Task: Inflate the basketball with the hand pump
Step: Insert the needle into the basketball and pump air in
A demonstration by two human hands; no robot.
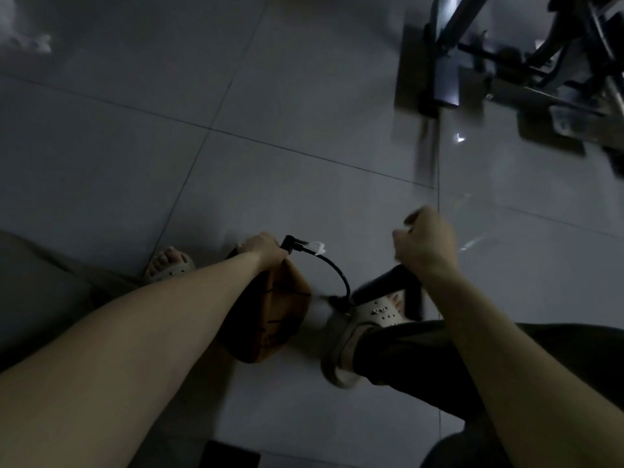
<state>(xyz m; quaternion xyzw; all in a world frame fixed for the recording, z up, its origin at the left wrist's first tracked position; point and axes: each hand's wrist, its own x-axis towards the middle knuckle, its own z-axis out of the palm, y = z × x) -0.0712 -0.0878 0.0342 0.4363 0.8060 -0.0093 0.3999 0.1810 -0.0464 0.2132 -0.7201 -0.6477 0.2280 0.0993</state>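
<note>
A brown, partly flat basketball rests on the grey tiled floor between my feet. My left hand lies on its far top side, gripping it beside the black nozzle head of the pump hose. The black hose curves from there down to the pump base by my right foot. My right hand is closed in a fist around the top of the black hand pump, whose handle is hidden inside the fist. The picture is dim and a little blurred.
My right foot in a pale clog stands on the pump's base; my left foot in a clog is beyond the ball. A metal frame with bars and a flat foot stands at the far right. A dark object lies at the bottom edge.
</note>
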